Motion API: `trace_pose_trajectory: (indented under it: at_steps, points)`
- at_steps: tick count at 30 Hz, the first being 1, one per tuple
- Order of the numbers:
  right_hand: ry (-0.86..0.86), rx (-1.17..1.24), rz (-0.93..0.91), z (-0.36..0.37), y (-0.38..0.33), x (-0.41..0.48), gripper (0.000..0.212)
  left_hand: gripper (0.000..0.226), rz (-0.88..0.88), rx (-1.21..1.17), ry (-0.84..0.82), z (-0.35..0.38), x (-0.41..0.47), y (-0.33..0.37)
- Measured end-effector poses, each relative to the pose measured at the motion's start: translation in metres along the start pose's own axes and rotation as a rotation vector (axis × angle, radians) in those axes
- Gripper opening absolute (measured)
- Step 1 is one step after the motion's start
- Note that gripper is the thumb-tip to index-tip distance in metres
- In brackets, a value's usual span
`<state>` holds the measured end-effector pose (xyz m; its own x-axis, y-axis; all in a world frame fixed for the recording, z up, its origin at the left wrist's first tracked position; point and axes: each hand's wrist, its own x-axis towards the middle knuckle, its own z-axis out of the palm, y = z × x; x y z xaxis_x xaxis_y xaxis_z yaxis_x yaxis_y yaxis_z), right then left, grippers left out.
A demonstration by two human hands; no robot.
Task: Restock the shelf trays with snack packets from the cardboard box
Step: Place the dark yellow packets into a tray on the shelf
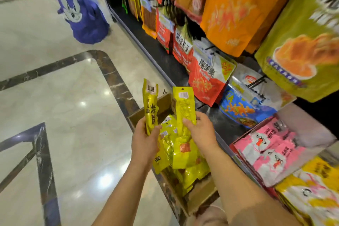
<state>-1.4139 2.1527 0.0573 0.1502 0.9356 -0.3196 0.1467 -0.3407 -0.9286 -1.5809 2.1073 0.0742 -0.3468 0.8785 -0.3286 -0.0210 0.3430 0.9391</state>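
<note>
The person stands over an open cardboard box that sits on the polished marble floor, right against the foot of the shelving. The box is heaped with shiny yellow snack packets. The left hand is closed around a long yellow packet, holding it upright with its printed front showing; there may be more packets pressed behind it in the same grip. The right hand pinches a second yellow packet by its lower half, also upright, with the barcode side facing out. Both packets are raised just above the box. To the right, a shelf tray holds pink and white packets, with a yellow-fronted batch beside it. Orange, red and green bags hang on pegs above. A purple cartoon figure stands farther down the aisle.
</note>
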Motion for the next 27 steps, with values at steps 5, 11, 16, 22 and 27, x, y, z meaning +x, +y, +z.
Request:
trace_pose_trajectory:
  at_steps: [5,11,16,22,27]
  points:
    - [-0.063,0.429,0.168,-0.002,-0.055,-0.037,0.011,0.021,0.055,-0.165,-0.029,-0.027,-0.027,0.043]
    - [-0.237,0.605,0.211,-0.022,-0.128,-0.103,0.036,0.012,0.134,-0.199,-0.115,-0.052,-0.069,0.104]
    - [-0.267,0.666,0.077,-0.059,-0.167,-0.163,0.043,0.013,0.244,-0.172,-0.240,-0.050,-0.106,0.149]
    - [-0.194,0.798,-0.142,-0.137,-0.189,-0.235,0.044,0.013,0.294,-0.258,-0.487,-0.018,-0.162,0.187]
    - [0.016,0.853,-0.239,-0.193,-0.200,-0.294,0.037,0.013,0.318,-0.244,-0.670,0.022,-0.205,0.206]
